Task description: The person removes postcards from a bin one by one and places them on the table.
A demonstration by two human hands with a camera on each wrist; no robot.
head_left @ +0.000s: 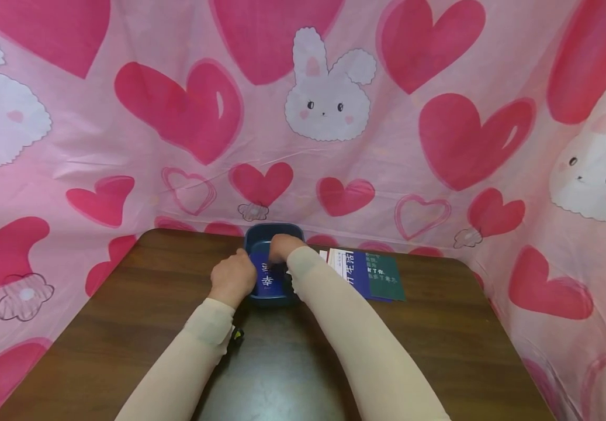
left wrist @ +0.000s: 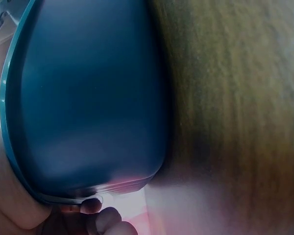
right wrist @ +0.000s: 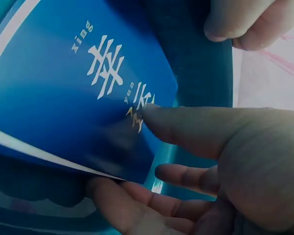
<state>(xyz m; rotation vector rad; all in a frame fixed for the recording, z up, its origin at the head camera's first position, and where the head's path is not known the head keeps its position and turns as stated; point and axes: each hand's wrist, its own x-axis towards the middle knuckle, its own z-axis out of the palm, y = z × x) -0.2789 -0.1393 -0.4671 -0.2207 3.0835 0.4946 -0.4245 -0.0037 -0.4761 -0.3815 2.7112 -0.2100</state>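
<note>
A dark blue-teal plastic bin [head_left: 273,302] stands near the table's far edge, its smooth outer side filling much of the left wrist view. My left hand [head_left: 233,276] grips its left rim, and some fingertips show past the rim in the left wrist view. Inside the bin is a blue card [right wrist: 63,88] with white Chinese characters and the letters "xing" and "yuan". Reaching into the bin, my right hand [right wrist: 235,161] pinches this card at one end, thumb on the printed face and fingers at its lower edge. Whether more cards lie beneath cannot be told.
Right of the bin lie overlapping cards: a white one [head_left: 338,257], a purple-blue one [head_left: 362,278] and a dark green one [head_left: 388,279]. A pink curtain [head_left: 303,158] with hearts and rabbits hangs around the brown wooden table [head_left: 450,339].
</note>
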